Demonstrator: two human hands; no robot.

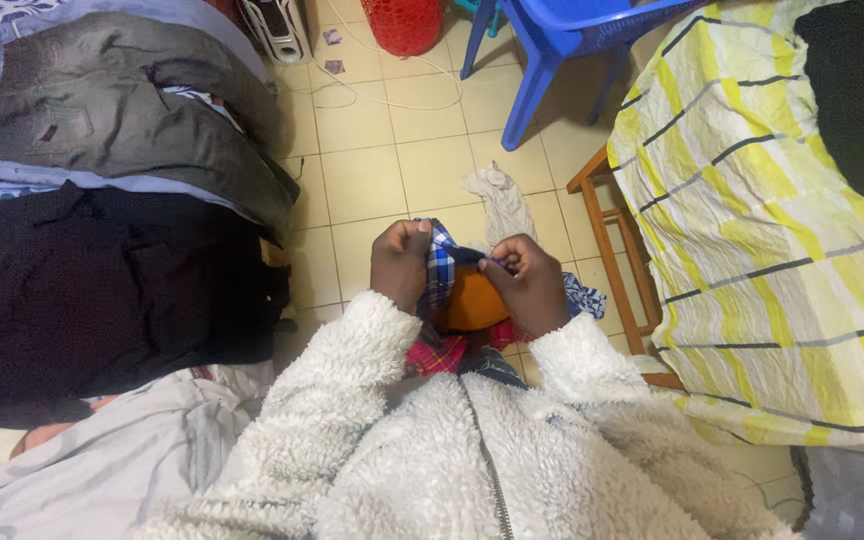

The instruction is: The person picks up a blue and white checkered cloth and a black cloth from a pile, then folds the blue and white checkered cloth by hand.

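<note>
The left hand (401,262) has its grip pressed together on a blue checked cloth (440,268). The fingers curl tight over the top edge of the cloth. The right hand (524,282) pinches the same cloth from the other side, with its fingertips closed on the edge. The two hands are near each other, and the cloth is pulled up between them, in front of the person's chest and above the floor.

Just under the hands is an orange cloth (472,304). Below that, a red checked cloth (442,354) peeks out. All of these sit in the person's lap, against a white fluffy jacket (472,450) with a zip down the middle.

On the tiled floor (372,180), just past the hands, lies a pale crumpled rag (500,202). To the left is a pile of folded clothes, with a black one (102,290) near and a grey one (122,110) behind it. To the right, a yellow striped sheet (752,220) hangs over a wooden frame (612,250). Far off on the floor stand a blue plastic chair (552,40) and a red basket (404,22).
</note>
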